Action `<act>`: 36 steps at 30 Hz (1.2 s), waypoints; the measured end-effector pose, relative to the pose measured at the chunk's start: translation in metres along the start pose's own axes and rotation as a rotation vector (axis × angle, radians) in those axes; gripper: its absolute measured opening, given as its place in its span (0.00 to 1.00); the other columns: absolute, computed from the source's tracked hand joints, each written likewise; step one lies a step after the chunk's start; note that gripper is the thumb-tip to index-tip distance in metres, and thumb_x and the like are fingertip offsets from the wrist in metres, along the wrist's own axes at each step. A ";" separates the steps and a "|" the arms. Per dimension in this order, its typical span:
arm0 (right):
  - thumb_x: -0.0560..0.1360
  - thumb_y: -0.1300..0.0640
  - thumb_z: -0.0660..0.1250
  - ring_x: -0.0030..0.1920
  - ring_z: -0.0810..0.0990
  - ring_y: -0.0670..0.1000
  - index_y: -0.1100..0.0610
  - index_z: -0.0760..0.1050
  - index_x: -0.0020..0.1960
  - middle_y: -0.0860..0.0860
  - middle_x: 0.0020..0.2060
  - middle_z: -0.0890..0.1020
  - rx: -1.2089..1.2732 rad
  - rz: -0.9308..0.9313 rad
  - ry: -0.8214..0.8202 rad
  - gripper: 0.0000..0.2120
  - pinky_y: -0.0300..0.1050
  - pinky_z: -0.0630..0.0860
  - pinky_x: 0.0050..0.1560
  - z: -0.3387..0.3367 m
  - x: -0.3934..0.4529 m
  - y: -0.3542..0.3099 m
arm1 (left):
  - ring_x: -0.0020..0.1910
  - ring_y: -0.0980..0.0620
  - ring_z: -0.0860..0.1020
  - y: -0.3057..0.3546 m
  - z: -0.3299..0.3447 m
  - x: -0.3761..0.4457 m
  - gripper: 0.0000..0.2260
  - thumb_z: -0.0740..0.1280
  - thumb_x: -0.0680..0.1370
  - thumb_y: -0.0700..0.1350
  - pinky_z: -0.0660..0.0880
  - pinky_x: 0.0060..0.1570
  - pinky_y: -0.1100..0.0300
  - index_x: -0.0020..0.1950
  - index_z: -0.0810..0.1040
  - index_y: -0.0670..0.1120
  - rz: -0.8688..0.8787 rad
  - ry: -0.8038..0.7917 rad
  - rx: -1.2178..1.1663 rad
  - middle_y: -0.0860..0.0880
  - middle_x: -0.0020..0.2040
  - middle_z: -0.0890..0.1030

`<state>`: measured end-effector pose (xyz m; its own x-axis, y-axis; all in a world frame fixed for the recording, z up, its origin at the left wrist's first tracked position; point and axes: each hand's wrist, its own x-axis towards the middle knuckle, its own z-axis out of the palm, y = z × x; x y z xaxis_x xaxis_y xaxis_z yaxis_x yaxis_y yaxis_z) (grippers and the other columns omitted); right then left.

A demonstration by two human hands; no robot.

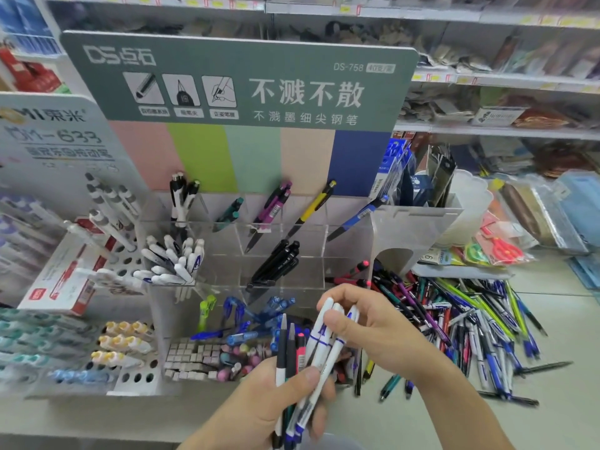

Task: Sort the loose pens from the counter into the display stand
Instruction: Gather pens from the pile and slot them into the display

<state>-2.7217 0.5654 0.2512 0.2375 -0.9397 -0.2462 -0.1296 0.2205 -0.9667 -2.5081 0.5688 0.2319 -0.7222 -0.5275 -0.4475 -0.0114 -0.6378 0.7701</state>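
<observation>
Pulling matching white pens out of a mixed handful, in front of the display stand.

Nearest, the left hand [276, 404] is clenched around a mixed bunch of pens [293, 358], tips fanned upward, apparently so each colour can be read. Just above it, the right hand [363, 323] pinches three white-and-blue pens [328, 332] by their upper ends, seemingly separating one kind for one slot. Beyond the hands stands the clear display stand [418, 222]; its left compartment already holds matching white pens [175, 261]. Right of the stand, the loose pile [470, 316] lies spread on the counter [568, 401], unsorted.
</observation>
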 end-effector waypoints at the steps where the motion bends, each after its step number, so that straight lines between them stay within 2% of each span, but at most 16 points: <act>1: 0.80 0.49 0.68 0.39 0.76 0.54 0.47 0.80 0.53 0.50 0.41 0.79 -0.017 -0.018 0.019 0.05 0.53 0.77 0.43 0.000 0.000 0.001 | 0.34 0.45 0.80 0.000 -0.001 0.000 0.17 0.72 0.76 0.54 0.78 0.37 0.56 0.53 0.83 0.41 0.010 -0.001 0.004 0.37 0.42 0.78; 4: 0.81 0.49 0.67 0.38 0.76 0.49 0.46 0.79 0.53 0.47 0.40 0.79 -0.073 -0.075 0.074 0.04 0.46 0.76 0.41 0.001 -0.002 -0.001 | 0.33 0.44 0.79 0.006 -0.001 -0.003 0.18 0.72 0.77 0.56 0.77 0.36 0.56 0.55 0.82 0.42 0.038 0.018 0.049 0.36 0.44 0.79; 7: 0.80 0.47 0.66 0.36 0.75 0.43 0.46 0.79 0.52 0.43 0.37 0.79 -0.125 -0.123 0.185 0.05 0.36 0.73 0.40 0.000 -0.004 -0.009 | 0.28 0.46 0.76 0.010 -0.006 -0.007 0.20 0.70 0.77 0.59 0.75 0.30 0.58 0.53 0.81 0.41 0.040 0.039 0.082 0.38 0.39 0.79; 9: 0.79 0.48 0.66 0.33 0.73 0.41 0.49 0.78 0.52 0.42 0.35 0.78 -0.146 -0.116 0.234 0.06 0.33 0.71 0.37 -0.001 -0.005 -0.015 | 0.25 0.48 0.72 0.010 -0.010 -0.009 0.22 0.70 0.75 0.61 0.70 0.25 0.61 0.52 0.82 0.42 0.054 0.066 0.109 0.37 0.37 0.77; 13: 0.80 0.52 0.68 0.30 0.71 0.44 0.50 0.76 0.45 0.44 0.31 0.76 -0.217 -0.095 0.294 0.05 0.39 0.71 0.33 0.013 -0.001 -0.022 | 0.27 0.49 0.71 0.007 -0.009 -0.011 0.22 0.75 0.70 0.64 0.64 0.25 0.61 0.54 0.82 0.49 0.093 0.078 0.057 0.41 0.43 0.81; 15: 0.78 0.50 0.70 0.27 0.73 0.45 0.52 0.74 0.42 0.46 0.29 0.75 -0.237 -0.080 0.317 0.09 0.40 0.73 0.31 0.021 0.000 -0.025 | 0.30 0.46 0.73 0.008 -0.009 -0.012 0.23 0.76 0.66 0.67 0.65 0.31 0.57 0.52 0.82 0.54 0.084 0.066 0.105 0.46 0.42 0.82; 17: 0.77 0.49 0.72 0.25 0.76 0.49 0.54 0.74 0.43 0.49 0.27 0.77 -0.197 -0.041 0.289 0.12 0.43 0.75 0.27 0.027 0.001 -0.029 | 0.34 0.45 0.73 0.007 -0.014 -0.014 0.22 0.75 0.67 0.67 0.63 0.34 0.52 0.52 0.83 0.53 0.079 0.074 0.149 0.47 0.41 0.82; 19: 0.78 0.50 0.71 0.23 0.76 0.51 0.55 0.76 0.44 0.51 0.26 0.78 -0.157 -0.015 0.256 0.10 0.44 0.74 0.24 0.029 0.002 -0.032 | 0.32 0.46 0.72 0.008 -0.016 -0.017 0.22 0.74 0.70 0.64 0.62 0.31 0.53 0.54 0.82 0.49 0.071 0.082 0.110 0.44 0.42 0.81; 21: 0.78 0.50 0.71 0.22 0.75 0.51 0.56 0.76 0.44 0.53 0.25 0.77 -0.138 -0.035 0.276 0.10 0.44 0.72 0.23 0.031 0.004 -0.033 | 0.32 0.46 0.72 0.010 -0.014 -0.019 0.17 0.73 0.73 0.62 0.64 0.31 0.55 0.55 0.84 0.52 0.068 0.123 0.023 0.41 0.44 0.81; 23: 0.76 0.48 0.71 0.22 0.75 0.51 0.55 0.75 0.43 0.52 0.25 0.76 -0.128 -0.105 0.377 0.11 0.42 0.71 0.23 0.035 0.006 -0.035 | 0.34 0.46 0.73 0.013 -0.014 -0.019 0.13 0.68 0.76 0.57 0.66 0.33 0.56 0.58 0.83 0.57 0.118 0.217 -0.059 0.39 0.43 0.80; 24: 0.75 0.47 0.70 0.22 0.74 0.50 0.55 0.75 0.42 0.51 0.25 0.75 -0.119 -0.151 0.440 0.12 0.41 0.70 0.23 0.038 0.007 -0.036 | 0.30 0.47 0.72 0.014 -0.015 -0.020 0.13 0.66 0.77 0.54 0.64 0.32 0.57 0.60 0.83 0.58 0.163 0.274 -0.101 0.40 0.38 0.78; 26: 0.74 0.47 0.69 0.22 0.75 0.50 0.56 0.75 0.42 0.50 0.25 0.75 -0.093 -0.221 0.534 0.12 0.39 0.71 0.24 0.042 0.008 -0.039 | 0.24 0.50 0.67 0.015 -0.018 -0.021 0.13 0.64 0.78 0.52 0.59 0.28 0.57 0.61 0.83 0.56 0.237 0.379 -0.161 0.43 0.29 0.72; 29: 0.74 0.47 0.68 0.23 0.77 0.52 0.56 0.74 0.43 0.51 0.27 0.77 -0.098 -0.283 0.600 0.12 0.40 0.73 0.24 0.050 0.011 -0.048 | 0.22 0.49 0.62 0.016 -0.022 -0.023 0.13 0.64 0.78 0.52 0.58 0.25 0.59 0.57 0.84 0.52 0.298 0.497 -0.211 0.42 0.26 0.68; 32: 0.76 0.48 0.67 0.26 0.78 0.53 0.52 0.74 0.44 0.51 0.30 0.78 -0.088 -0.358 0.710 0.09 0.42 0.76 0.25 0.057 0.022 -0.060 | 0.20 0.49 0.61 0.013 -0.033 -0.029 0.14 0.64 0.77 0.51 0.61 0.21 0.61 0.55 0.84 0.47 0.410 0.627 -0.304 0.36 0.34 0.76; 34: 0.78 0.48 0.66 0.27 0.79 0.53 0.50 0.73 0.45 0.51 0.32 0.79 -0.105 -0.433 0.764 0.07 0.45 0.78 0.27 0.063 0.035 -0.071 | 0.20 0.50 0.62 0.011 -0.042 -0.037 0.13 0.65 0.76 0.50 0.62 0.20 0.62 0.54 0.84 0.45 0.471 0.723 -0.335 0.38 0.40 0.80; 36: 0.79 0.48 0.65 0.29 0.79 0.50 0.48 0.72 0.46 0.48 0.33 0.80 -0.130 -0.512 0.739 0.05 0.48 0.80 0.29 0.071 0.053 -0.083 | 0.19 0.51 0.63 0.011 -0.052 -0.047 0.11 0.65 0.77 0.46 0.61 0.20 0.63 0.54 0.83 0.43 0.511 0.856 -0.315 0.39 0.41 0.81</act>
<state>-2.6298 0.5160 0.3140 -0.3764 -0.8526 0.3623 -0.2966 -0.2596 -0.9190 -2.4381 0.5579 0.2380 0.1420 -0.9184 -0.3693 0.4274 -0.2796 0.8597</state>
